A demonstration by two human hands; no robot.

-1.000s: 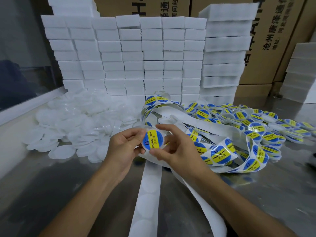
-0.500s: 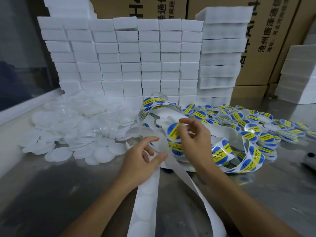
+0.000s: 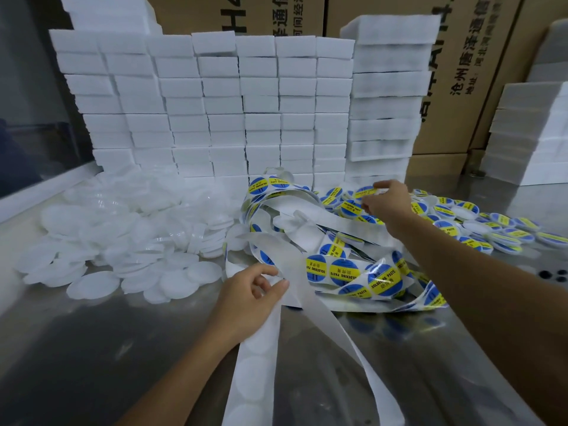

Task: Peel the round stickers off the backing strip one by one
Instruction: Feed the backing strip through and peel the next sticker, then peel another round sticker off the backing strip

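Presently the left hand [image 3: 252, 292] pinches the bare strip [image 3: 292, 265] between thumb and forefinger, low on the steel table [image 3: 92, 348]. Right hand [image 3: 388, 200], reached far over the labelled-lid pile [image 3: 479, 222], pinches one lid [image 3: 365, 192] bearing a blue-yellow sticker (fingers curled round its edge). Unpeeled stickers [image 3: 344, 272] lie on the coiled strip between the hands. Plain white lids [image 3: 123, 241] are heaped left.

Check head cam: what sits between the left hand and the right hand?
Head view: between the left hand and right hand lie loops of backing strip still carrying blue-and-yellow stickers.
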